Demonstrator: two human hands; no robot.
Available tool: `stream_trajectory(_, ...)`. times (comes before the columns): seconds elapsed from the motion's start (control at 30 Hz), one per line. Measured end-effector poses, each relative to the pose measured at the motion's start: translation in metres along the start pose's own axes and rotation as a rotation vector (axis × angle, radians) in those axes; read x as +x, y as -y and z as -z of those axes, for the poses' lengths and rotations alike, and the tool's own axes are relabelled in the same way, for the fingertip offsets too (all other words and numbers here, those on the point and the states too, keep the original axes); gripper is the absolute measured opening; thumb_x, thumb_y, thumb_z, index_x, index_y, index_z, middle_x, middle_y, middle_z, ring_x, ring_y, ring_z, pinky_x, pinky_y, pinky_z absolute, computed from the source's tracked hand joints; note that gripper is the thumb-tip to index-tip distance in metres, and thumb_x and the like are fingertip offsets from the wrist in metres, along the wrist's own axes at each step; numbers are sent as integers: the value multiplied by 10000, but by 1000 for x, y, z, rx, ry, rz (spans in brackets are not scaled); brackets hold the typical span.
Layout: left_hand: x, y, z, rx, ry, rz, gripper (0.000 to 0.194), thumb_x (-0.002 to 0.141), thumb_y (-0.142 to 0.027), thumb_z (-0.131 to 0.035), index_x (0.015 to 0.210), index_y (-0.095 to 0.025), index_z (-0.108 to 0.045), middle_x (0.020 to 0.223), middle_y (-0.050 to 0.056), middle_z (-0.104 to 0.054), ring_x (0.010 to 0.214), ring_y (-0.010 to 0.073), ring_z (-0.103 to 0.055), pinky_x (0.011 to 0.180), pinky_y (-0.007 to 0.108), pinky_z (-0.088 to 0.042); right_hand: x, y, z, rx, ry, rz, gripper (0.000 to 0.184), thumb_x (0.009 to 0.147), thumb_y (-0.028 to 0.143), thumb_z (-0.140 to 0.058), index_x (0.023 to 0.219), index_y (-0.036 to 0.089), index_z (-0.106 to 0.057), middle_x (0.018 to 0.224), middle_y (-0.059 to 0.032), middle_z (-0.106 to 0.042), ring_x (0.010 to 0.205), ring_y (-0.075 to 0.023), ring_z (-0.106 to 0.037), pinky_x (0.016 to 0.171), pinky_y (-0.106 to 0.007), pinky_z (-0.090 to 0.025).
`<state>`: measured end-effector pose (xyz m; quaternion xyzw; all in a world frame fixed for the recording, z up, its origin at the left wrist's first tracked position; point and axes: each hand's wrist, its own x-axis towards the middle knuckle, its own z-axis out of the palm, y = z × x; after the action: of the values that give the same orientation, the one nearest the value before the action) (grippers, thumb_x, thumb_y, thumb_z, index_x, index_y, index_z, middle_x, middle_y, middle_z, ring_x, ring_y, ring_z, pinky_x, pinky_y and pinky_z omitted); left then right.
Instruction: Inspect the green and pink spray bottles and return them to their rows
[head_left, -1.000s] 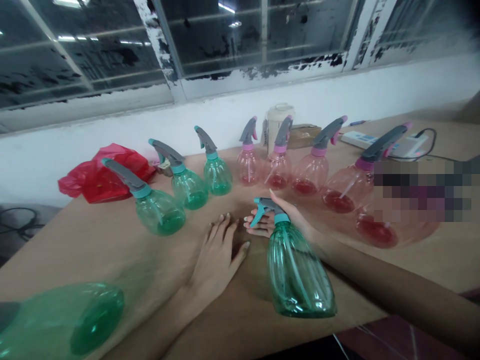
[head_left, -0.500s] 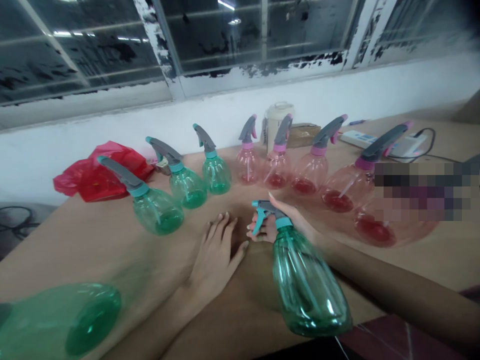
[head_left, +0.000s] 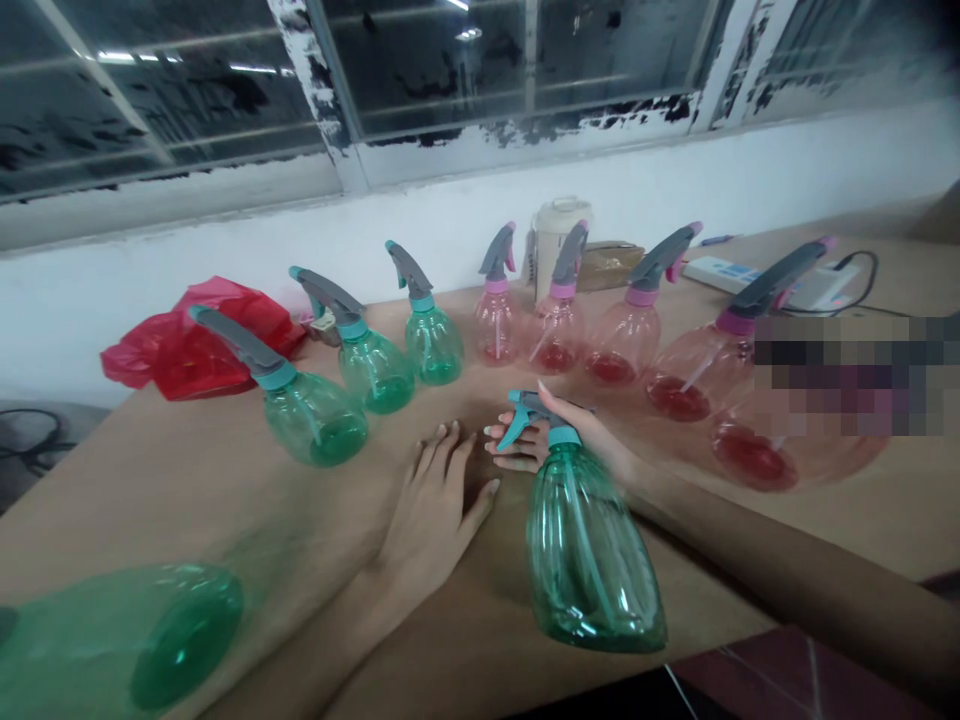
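The green spray bottle (head_left: 589,560) is in my right hand (head_left: 600,435), above the near part of the surface (head_left: 315,540), its body slanting toward me and its nozzle pointing to the left; my thumb lies along the grey head, and my fingers reach past the teal trigger (head_left: 514,427), with the palm closed in around the neck; a thin tube (head_left: 589,540) shows through the clear green body. I cannot tell whether the base touches anything.

My left hand (head_left: 427,510) rests palm down on the surface, just left of the held bottle, holding nothing; its fingers are loosely spread, and the thumb points toward the right hand.

Beyond my hands the other bottles stand in an arc; on the left are three green bottles (head_left: 433,345) with teal collars, and from the middle to the right are five pink bottles (head_left: 622,345), the nearest of them partly hidden by a blurred patch; another green bottle (head_left: 187,620) fills the lower left corner, cut off by the edge of my view.

Behind the green row lies a crumpled red plastic bag (head_left: 202,345); behind the pink row are a pale lidded container (head_left: 561,240) and a brown package (head_left: 611,265); farther right lie a white power strip (head_left: 720,272) and a pen (head_left: 716,240); a white wall (head_left: 420,230) runs along the back, under dark windows (head_left: 442,75).
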<state>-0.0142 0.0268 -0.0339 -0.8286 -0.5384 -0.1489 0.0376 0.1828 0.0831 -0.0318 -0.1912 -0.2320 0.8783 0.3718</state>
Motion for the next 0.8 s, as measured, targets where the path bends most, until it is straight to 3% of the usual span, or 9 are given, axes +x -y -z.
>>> stream_trajectory(0.27,1,-1,2,20,4,-3,495,925,-414,-409,1315,-109,-404,1392,156,-448,1315,285,-363,1070,502,-308,-2,1,-4,-4,-2,38,285,855,416,-546,896,144,-621,829,-69,-678,824,-195,-659,875,-403,-480)
stream_trajectory(0.4,2,-2,2,-1,10,5,489,925,-414,-406,1311,-115,-412,1382,154,-459,1317,284,-359,1066,506,-313,-6,1,-8,-47,-90,157,114,810,272,-598,861,172,-622,707,-11,-640,650,-147,-621,683,-324,-508)
stream_trajectory(0.53,2,-3,2,0,9,6,487,924,-415,-412,1308,-115,-415,1379,156,-461,1315,285,-362,1065,505,-315,-6,1,-6,-61,-86,179,87,793,258,-603,813,175,-623,648,7,-602,579,-127,-576,567,-274,-474)
stream_trajectory(0.67,1,-1,1,-11,-9,2,475,922,-406,-416,1307,-127,-414,1380,154,-461,1319,284,-358,1064,505,-316,-7,1,-5,-62,2,129,146,825,314,-582,861,179,-627,719,-15,-643,680,-157,-619,679,-325,-500)
stream_trajectory(0.8,0,-1,0,-11,0,-3,465,918,-390,-427,1302,-127,-415,1386,153,-455,1323,286,-352,1065,511,-313,-6,3,-6,-58,67,-22,357,854,477,-517,854,141,-638,781,-82,-678,811,-204,-653,836,-390,-483)
